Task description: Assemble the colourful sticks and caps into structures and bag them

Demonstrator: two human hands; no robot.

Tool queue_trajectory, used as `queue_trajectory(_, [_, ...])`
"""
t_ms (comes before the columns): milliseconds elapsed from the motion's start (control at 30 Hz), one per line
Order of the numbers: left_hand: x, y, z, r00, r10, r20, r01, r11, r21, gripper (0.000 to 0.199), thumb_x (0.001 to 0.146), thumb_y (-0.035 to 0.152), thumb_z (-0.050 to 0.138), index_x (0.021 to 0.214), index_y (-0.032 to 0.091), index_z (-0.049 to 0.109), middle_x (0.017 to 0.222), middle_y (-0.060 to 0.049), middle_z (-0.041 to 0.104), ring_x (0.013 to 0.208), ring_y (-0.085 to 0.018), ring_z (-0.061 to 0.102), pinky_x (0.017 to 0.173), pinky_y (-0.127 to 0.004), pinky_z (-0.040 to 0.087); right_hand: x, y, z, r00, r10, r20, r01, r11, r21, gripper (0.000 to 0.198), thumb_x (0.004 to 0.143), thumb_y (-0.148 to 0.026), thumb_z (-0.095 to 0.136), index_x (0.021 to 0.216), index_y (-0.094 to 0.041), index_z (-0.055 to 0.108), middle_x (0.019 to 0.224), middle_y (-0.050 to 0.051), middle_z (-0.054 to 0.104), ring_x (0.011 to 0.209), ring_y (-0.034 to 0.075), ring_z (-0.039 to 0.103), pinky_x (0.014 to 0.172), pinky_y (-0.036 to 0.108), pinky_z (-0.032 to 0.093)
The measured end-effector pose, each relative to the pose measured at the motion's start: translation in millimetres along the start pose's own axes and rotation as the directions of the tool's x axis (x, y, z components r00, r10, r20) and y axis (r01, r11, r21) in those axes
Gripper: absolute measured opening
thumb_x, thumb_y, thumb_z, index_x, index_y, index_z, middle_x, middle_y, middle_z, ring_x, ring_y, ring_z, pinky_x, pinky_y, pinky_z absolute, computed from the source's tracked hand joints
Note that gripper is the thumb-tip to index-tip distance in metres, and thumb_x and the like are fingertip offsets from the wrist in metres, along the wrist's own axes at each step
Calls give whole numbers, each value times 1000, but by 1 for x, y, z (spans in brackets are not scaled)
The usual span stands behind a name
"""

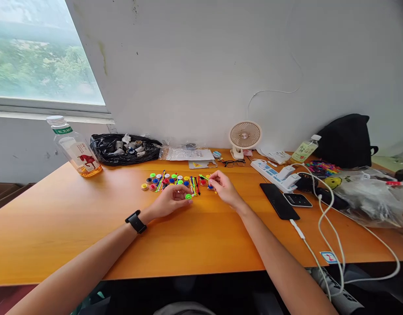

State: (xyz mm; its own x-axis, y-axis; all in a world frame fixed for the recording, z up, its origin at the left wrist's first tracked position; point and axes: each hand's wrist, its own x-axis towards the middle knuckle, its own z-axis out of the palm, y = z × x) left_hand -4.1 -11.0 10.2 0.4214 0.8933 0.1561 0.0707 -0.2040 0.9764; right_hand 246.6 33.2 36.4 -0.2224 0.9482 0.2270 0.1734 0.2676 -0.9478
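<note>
My left hand point(171, 201), with a black band on its wrist, rests near the table and is closed on a small bright green round plastic piece point(188, 197) between thumb and fingers. Slightly raised to its right, my right hand point(223, 187) pinches a thin green plastic strip point(203, 177) that points left. Beyond both hands lie several small round pieces point(153, 175) in yellow, red, white, blue, black and green. Among them are thin coloured strips point(193, 185), some upright in line with my view. My fingers hide part of this group.
At the left stands a bottle point(85, 157) with a little amber drink; behind it lies a black plastic bag point(123, 151). A small fan point(245, 135) and glasses point(234, 163) are at the back. Right are a power strip point(274, 175), black phone point(279, 200), cables and clear bags point(378, 201).
</note>
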Motion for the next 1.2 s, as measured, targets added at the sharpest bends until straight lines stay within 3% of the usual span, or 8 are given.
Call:
queue_trajectory(167, [5, -3, 3, 997, -41, -69, 38, 998, -50, 42, 79, 43, 88, 104, 12, 74, 67, 2, 63, 61, -11, 59, 60, -22, 47, -16, -16, 22, 980, -35, 195, 30, 999, 28, 28, 88, -45, 73, 94, -21, 61, 89, 2, 64, 81, 17, 60, 74, 30, 50])
queue_trajectory(333, [4, 1, 5, 997, -10, -74, -1, 990, -141, 45, 75, 39, 91, 109, 14, 75, 106, -9, 77, 94, -22, 73, 88, -33, 58, -19, -15, 27, 926, -179, 332, 187, 982, 7, 25, 96, -44, 67, 94, -20, 73, 98, 6, 68, 94, 20, 63, 86, 33, 51])
queue_trajectory(500, [3, -1, 7, 1000, 17, -18, -20, 986, -168, 41, 81, 38, 87, 113, 15, 76, 109, -10, 78, 103, -25, 73, 94, -35, 58, -20, -8, 34, 936, -183, 301, 168, 983, 75, 20, 96, -38, 69, 104, -21, 73, 103, 6, 71, 93, 20, 66, 86, 33, 53])
queue_trajectory(767, [2, 3, 10, 999, 42, -33, -46, 991, -126, 37, 88, 43, 81, 111, 15, 77, 110, -10, 78, 97, -23, 74, 90, -33, 59, -17, -1, 36, 949, -170, 267, 136, 981, 141, 22, 90, -41, 76, 98, -21, 72, 96, 5, 71, 87, 19, 68, 82, 33, 56])
queue_trajectory(900, [2, 3, 10, 996, 49, -69, -55, 994, -96, 37, 88, 44, 79, 110, 14, 77, 109, -11, 78, 96, -23, 74, 87, -32, 59, -19, -4, 33, 948, -170, 269, 169, 985, 27, 20, 92, -40, 73, 96, -21, 71, 95, 5, 71, 84, 19, 67, 80, 33, 55])
queue_trajectory(1067, [1, 2, 9, 990, 104, -99, -98, 993, 62, 34, 89, 41, 78, 109, 14, 78, 105, -10, 79, 91, -22, 73, 83, -31, 59, -19, -4, 26, 941, -100, 324, 164, 971, -176, 22, 93, -42, 70, 89, -20, 69, 79, 2, 67, 66, 15, 57, 61, 28, 46])
queue_trajectory(1200, [0, 2, 9, 990, 127, -63, -120, 988, 95, 33, 88, 40, 79, 108, 14, 78, 102, -11, 79, 90, -22, 72, 81, -30, 58, -18, -3, 23, 914, -8, 406, 76, 985, -153, 32, 89, -49, 74, 84, -19, 67, 75, 2, 67, 66, 15, 58, 57, 26, 44])
